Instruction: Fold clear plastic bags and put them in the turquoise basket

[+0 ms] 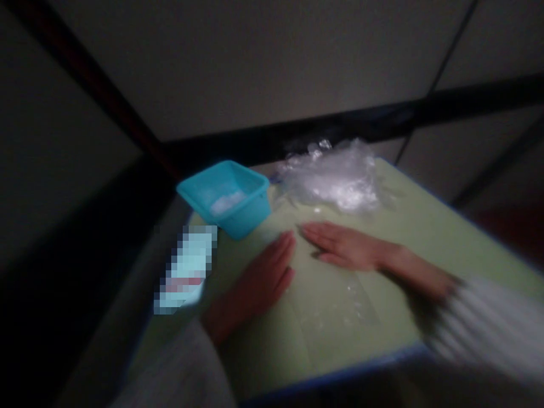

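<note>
A clear plastic bag [335, 309] lies flat on the yellow-green tabletop [433, 238], its outline faint in the dim light. My left hand [267, 275] rests palm down along the bag's left side, fingers stretched out. From the right, my right hand [346, 245] lies flat across the upper part of the bag, fingers extended and pointing left. A small gap separates the fingertips of the two hands. Neither hand grips anything that I can see.
Behind my left hand stands a turquoise plastic basin [250, 218] with something whitish inside. A crumpled heap of clear plastic [335, 175] lies at the table's far side. On the left edge is a lit, pixelated phone-like object [189, 266]. A wall [276, 68] rises behind.
</note>
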A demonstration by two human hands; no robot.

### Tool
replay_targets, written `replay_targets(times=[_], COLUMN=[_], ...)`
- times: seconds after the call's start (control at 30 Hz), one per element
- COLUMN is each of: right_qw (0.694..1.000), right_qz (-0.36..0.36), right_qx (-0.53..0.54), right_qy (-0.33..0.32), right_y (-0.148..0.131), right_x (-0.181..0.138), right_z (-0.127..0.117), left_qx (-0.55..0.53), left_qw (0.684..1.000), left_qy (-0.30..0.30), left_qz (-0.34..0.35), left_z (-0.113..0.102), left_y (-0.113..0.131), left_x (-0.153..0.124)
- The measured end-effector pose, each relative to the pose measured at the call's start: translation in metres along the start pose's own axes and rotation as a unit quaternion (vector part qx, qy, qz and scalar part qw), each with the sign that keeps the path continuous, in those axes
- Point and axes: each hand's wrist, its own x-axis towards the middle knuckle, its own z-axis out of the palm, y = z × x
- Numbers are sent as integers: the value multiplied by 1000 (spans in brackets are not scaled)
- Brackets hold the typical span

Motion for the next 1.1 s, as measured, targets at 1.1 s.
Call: replay_targets(times=[1.1], right_qw=[999], right_qz=[-29], right_qx=[-26], right_qy=[-23], right_y=[-11], right_x=[-7], right_z=[2], left_qx=[-37], left_qw=[999], left_qy=[9], left_qz=[9], left_z=[-8], left_y=[6], left_x=[9])
